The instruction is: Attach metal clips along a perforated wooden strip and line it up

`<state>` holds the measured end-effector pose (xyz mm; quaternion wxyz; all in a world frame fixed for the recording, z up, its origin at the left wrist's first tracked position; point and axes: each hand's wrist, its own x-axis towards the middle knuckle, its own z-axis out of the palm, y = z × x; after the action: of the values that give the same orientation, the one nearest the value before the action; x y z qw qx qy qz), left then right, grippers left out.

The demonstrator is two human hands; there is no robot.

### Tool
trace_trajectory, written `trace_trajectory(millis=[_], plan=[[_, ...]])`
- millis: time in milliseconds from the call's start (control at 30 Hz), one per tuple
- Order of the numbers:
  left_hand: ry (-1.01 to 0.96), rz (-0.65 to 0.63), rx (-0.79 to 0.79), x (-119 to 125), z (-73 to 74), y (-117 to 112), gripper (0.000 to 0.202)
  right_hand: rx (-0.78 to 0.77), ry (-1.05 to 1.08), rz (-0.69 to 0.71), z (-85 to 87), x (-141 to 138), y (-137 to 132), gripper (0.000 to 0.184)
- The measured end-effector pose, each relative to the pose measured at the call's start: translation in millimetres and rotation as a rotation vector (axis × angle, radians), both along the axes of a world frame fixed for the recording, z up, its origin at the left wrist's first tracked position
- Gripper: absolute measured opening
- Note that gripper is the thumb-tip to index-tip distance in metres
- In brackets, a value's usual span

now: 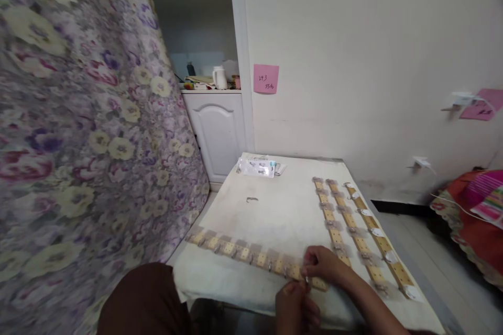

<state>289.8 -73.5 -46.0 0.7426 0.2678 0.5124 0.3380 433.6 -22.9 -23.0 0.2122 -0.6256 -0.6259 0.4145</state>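
A wooden strip with holes lies along the front of the table, with clear plastic pieces and small metal hooks spaced along it. Near its right end my right hand bends over the strip from above, thumb and fingers pinched together. A small shiny metal hook shows just below those fingertips. My left hand is closed at the strip's front edge, its fingertips close under the hook. What lies between its fingers is hidden.
Three similar strips run along the table's right side, the outermost with white round pieces. Clear packets lie at the back of the white-covered table; a small metal piece lies mid-table. A floral curtain hangs at left.
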Motion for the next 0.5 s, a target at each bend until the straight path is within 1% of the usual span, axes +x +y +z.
trace_trajectory(millis=[167,300,400,500], plan=[[0.012,-0.015,0.009,-2.6,-2.7,-1.5,0.036,-0.007,-0.019,0.010,0.1,-0.3,2.6,0.019],[-0.021,-0.018,0.024,-5.2,0.6,-3.0,0.039,0.026,-0.044,0.010,3.7,-1.4,-0.2,0.019],[-0.011,-0.028,0.015,-6.8,7.0,-3.6,0.038,0.117,-0.029,-0.006,13.9,2.2,-2.6,0.020],[0.008,-0.046,0.023,-9.8,10.5,-5.0,0.038,0.266,0.018,-0.098,25.0,10.9,-2.0,0.022]])
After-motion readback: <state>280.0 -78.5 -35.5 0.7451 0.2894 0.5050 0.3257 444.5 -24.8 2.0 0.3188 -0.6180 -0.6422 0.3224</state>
